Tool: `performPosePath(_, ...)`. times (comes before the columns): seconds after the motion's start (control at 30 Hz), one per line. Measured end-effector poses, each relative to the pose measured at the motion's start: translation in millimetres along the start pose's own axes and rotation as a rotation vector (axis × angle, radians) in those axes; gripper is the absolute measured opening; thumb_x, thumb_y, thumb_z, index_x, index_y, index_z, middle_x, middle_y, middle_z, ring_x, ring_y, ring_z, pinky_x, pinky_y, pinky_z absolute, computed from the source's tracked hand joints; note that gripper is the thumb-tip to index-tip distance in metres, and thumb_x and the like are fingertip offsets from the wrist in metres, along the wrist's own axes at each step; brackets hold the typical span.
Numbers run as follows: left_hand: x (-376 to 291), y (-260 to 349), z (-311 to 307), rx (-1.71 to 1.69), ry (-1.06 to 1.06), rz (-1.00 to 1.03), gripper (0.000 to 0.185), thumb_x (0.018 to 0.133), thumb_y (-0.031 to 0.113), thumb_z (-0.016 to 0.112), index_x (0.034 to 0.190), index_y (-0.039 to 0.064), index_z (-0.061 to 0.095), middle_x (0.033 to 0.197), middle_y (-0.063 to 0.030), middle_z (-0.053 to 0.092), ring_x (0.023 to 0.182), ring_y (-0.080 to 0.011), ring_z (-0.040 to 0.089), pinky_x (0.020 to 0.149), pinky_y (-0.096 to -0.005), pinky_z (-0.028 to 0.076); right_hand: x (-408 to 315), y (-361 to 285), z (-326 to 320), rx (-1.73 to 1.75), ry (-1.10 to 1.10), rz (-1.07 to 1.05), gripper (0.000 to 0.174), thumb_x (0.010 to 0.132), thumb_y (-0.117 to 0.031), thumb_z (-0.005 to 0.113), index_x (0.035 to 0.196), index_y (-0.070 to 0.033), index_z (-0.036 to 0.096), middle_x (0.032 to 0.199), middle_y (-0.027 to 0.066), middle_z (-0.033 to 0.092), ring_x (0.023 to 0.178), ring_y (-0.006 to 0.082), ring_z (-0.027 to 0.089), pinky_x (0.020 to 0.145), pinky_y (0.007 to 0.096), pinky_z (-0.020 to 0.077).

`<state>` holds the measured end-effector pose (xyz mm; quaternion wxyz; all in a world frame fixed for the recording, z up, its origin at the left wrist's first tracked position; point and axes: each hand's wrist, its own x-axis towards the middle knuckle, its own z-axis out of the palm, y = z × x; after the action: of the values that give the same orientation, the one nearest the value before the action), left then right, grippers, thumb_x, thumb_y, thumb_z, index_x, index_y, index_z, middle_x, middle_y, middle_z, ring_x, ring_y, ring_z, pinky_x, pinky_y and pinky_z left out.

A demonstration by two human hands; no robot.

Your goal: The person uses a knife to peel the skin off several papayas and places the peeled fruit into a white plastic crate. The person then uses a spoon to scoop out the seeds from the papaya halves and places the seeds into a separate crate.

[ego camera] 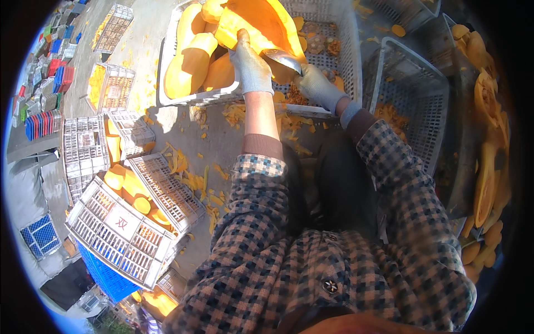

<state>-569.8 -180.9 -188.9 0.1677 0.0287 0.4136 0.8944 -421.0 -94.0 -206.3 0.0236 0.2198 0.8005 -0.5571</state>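
Observation:
My left hand (251,64), in a pale knitted glove, grips a large peeled, cut-open squash (238,27) over a white plastic crate (354,54). Its hollow side shows orange flesh. In my gloved right hand (319,85) is a metal spoon (283,58), its bowl against the lower edge of the squash. Peeled squashes (190,69) lie in the left part of the crate. Seed pulp (296,96) and squash scraps lie in its right part, below my hands.
Another white crate (442,96) with pulp stands at the right, beside halved squashes (486,183) at the far right. White crates of peeled squash (121,225) stand at the lower left. Peelings (179,160) litter the concrete ground. Stacked coloured crates (41,125) stand farther left.

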Motion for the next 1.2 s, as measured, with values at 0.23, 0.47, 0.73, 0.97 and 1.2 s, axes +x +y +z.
performPosePath(0.23,10,-3,-8,0.04,0.045,-0.008,0.049,0.098,0.021,0.06,0.14,0.003,0.041,0.132,-0.0131,0.054,0.12,-0.0236,0.054,0.101,-0.0381,0.047,-4,1,-23,-0.317,0.122,0.066,0.027,0.093,-0.015,0.056,0.111,0.002,0.065,0.101,0.0229,0.069,0.092,0.0328,0.068,0.083,0.0406,0.0525)
performPosePath(0.47,-4,-3,4,0.031,-0.008,-0.051,0.049,0.098,0.02,0.059,0.141,0.003,0.042,0.131,-0.013,0.055,0.117,-0.0234,0.056,0.1,-0.0368,0.048,24,-3,-24,-0.515,0.095,-0.148,0.026,0.094,-0.015,0.056,0.112,0.003,0.061,0.103,0.0246,0.067,0.099,0.0383,0.065,0.086,0.0452,0.0502)
performPosePath(0.73,-4,-21,1,0.157,0.072,-0.138,0.044,0.099,0.017,0.056,0.139,0.003,0.044,0.128,-0.0143,0.058,0.114,-0.0253,0.06,0.095,-0.0374,0.051,6,40,-21,-0.689,0.086,-0.066,0.024,0.091,-0.016,0.052,0.105,-0.004,0.067,0.106,0.0215,0.069,0.1,0.037,0.067,0.088,0.0418,0.0522)
performPosePath(0.97,-4,-8,4,0.075,0.1,-0.031,0.046,0.098,0.016,0.057,0.139,0.003,0.043,0.126,-0.0149,0.058,0.111,-0.0272,0.061,0.096,-0.0382,0.052,-27,53,-23,-0.779,-0.128,0.201,0.027,0.091,-0.017,0.056,0.111,-0.001,0.063,0.108,0.0217,0.068,0.103,0.0379,0.065,0.088,0.0445,0.0514)
performPosePath(1.2,-11,-7,18,0.21,0.058,-0.033,0.053,0.097,0.015,0.06,0.145,0.006,0.038,0.134,-0.0153,0.053,0.12,-0.0262,0.056,0.099,-0.0382,0.049,13,24,-20,-0.247,0.034,0.1,0.04,0.093,-0.029,0.057,0.122,-0.001,0.061,0.113,0.0238,0.066,0.108,0.0386,0.063,0.091,0.0468,0.0477)
